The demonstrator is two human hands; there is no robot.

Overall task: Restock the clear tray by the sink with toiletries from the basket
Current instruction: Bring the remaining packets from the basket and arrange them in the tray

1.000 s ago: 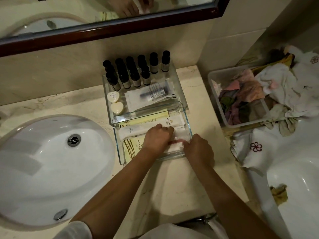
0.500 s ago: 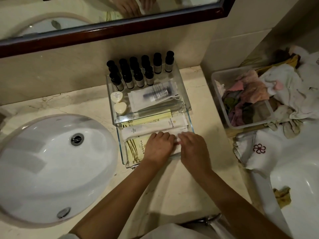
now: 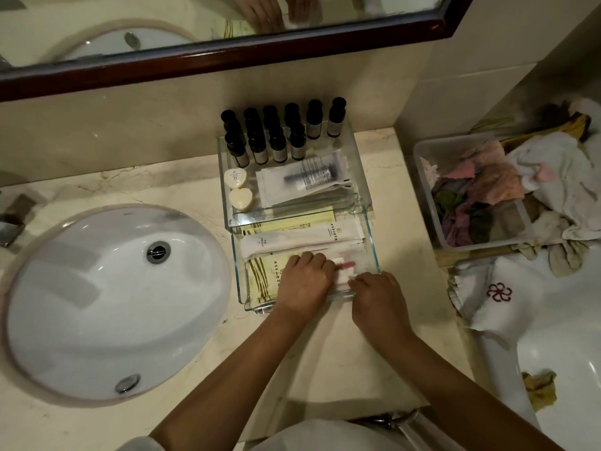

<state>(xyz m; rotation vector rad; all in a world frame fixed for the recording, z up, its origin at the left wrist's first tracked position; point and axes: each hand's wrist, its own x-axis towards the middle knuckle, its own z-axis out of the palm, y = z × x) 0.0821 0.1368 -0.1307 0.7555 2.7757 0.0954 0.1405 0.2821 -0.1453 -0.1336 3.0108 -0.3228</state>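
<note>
While inside tray (image 3: pixel 374 255), packet (image 3: pixel 345 272) between hands (image 3: pixel 302 283)

White sleeve (image 3: pixel 143 445), white top (image 3: pixel 320 436), bare forearms (image 3: pixel 227 379).

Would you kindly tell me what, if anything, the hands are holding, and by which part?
The left hand grips a small white packet by its left end; the right hand touches its near edge, inside the clear tray.

Clear glossy tray (image 3: pixel 241 288) on veined polished stone counter (image 3: pixel 325 369), beside a glossy white ceramic sink (image 3: pixel 81 304) with metal drain (image 3: pixel 127 383).
</note>
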